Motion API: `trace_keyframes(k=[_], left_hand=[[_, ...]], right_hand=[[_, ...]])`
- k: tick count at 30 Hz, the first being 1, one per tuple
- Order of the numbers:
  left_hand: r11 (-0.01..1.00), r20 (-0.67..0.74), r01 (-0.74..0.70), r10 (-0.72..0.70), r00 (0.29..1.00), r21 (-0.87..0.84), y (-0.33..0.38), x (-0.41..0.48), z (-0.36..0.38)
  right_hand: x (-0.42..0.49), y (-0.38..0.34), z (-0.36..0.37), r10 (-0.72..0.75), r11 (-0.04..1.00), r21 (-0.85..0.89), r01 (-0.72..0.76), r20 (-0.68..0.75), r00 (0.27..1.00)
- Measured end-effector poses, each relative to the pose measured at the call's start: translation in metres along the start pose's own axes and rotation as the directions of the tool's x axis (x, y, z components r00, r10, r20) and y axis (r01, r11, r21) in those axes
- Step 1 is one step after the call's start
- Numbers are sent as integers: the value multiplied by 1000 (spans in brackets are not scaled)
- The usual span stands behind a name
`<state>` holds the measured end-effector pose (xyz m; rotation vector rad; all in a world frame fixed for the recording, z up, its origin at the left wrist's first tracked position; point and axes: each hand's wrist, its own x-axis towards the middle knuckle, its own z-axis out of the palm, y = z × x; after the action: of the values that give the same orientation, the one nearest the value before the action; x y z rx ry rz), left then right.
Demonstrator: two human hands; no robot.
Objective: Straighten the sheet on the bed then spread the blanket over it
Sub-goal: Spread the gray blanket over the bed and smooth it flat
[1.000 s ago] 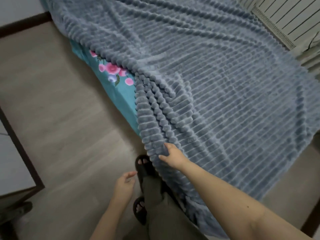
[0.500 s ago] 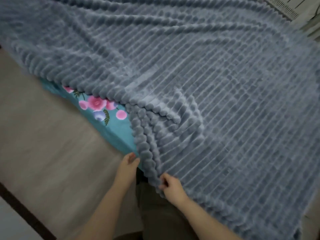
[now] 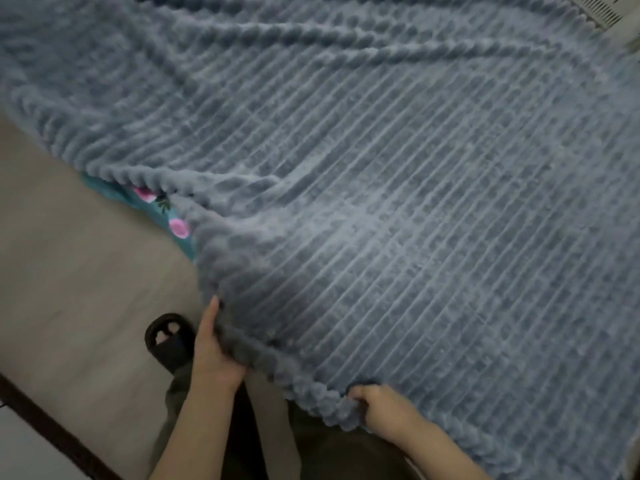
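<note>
At the near hem of the blanket (image 3: 381, 202): both hands are on it. The left hand (image 3: 212, 355) is at the blanket's near-left corner. Its forefinger lies up along the edge and the other fingers are tucked under the fabric, gripping. The right hand (image 3: 384, 410) is further right along the same hem, fingers curled into a fist round the scalloped edge, also gripping. The hem between the two hands is bunched and slightly rolled.

Blanket: grey-blue, plush, with ribs running diagonally. It's spread wide and fills most of the view. Long shallow folds cross its far part, and one crease runs in from its left edge. It lies over the sheet (image 3: 162, 216), which is teal with pink flowers. Only a small wedge of sheet shows, just beyond the blanket's left edge. The rest is hidden under the blanket, so can't tell how flat it lies.

Left of the blanket: pale wood-look floor (image 3: 69, 271). Just off the blanket's near-left corner, beside the left hand, is a dark open-toe slipper (image 3: 169, 336) with toes showing. Below the hem, between the forearms: olive-grey trousers (image 3: 273, 420). Far left of the blanket, low in view, dark wooden trim (image 3: 52, 426) runs diagonally. Past the blanket's far-right corner is a white slatted panel (image 3: 595, 8), partly cut off.

Motion blur throughout, so fine finger detail is soft.
</note>
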<state>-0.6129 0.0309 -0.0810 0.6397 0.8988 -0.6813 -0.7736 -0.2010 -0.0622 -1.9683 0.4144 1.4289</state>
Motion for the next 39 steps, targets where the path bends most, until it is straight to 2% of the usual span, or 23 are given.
trace_keyframes(k=[2,3,5,6,8,11,14,15,18,21,26,28,30,32,33,34,36,37,39], left_hand=[[997,-155,47,-38,987,55,8,-12,-36],[981,-270,113,-68,961,156,10,-15,-50],[854,-476,310,-85,875,418,9,-19,-69],[770,-524,385,-78,848,509,7,-21,-73],[678,-520,418,-60,852,605,6,-22,-79],[524,-424,396,-73,903,754,19,-18,-84],[342,-332,336,-74,941,878,48,-11,-84],[335,-308,304,-41,950,892,60,-7,-85],[412,-260,228,24,965,882,108,7,-89],[502,-259,187,77,963,845,167,18,-96],[602,-270,99,199,942,792,274,23,-102],[603,-279,76,250,927,794,313,22,-102],[583,-278,59,293,915,811,344,24,-101],[504,-246,53,324,914,862,368,30,-99],[469,-228,49,333,915,882,379,33,-95],[442,-217,50,337,916,896,389,39,-88],[406,-205,53,340,918,912,411,53,-72],[405,-205,53,341,917,913,423,60,-61],[437,-218,43,358,908,898,452,80,-36]], right_hand=[[7,-22,-8,95,959,-267,-90,7,995],[9,-37,-10,114,928,-355,-115,-26,993],[15,-72,-18,27,907,-410,-98,-176,984],[18,-92,-22,-52,926,-373,-56,-274,960],[28,-134,-32,-199,959,-270,84,-436,877],[56,-195,-45,-353,931,-269,245,-499,792],[94,-247,-56,-369,922,-290,256,-462,807],[105,-261,-59,-341,931,-285,229,-446,827],[133,-294,-68,-172,961,-271,60,-412,895],[148,-317,-77,-20,942,-309,-134,-449,893],[159,-349,-86,247,932,-161,-324,-370,896],[165,-368,-86,261,957,-21,-290,-376,889],[175,-393,-85,255,954,247,-167,-386,887],[184,-418,-85,281,854,519,-35,-403,871],[189,-429,-86,294,809,587,27,-444,847],[194,-439,-89,286,811,579,82,-516,807],[202,-455,-99,192,893,426,143,-649,736],[206,-462,-105,121,933,326,150,-679,724],[214,-476,-121,-3,987,119,111,-666,746]])
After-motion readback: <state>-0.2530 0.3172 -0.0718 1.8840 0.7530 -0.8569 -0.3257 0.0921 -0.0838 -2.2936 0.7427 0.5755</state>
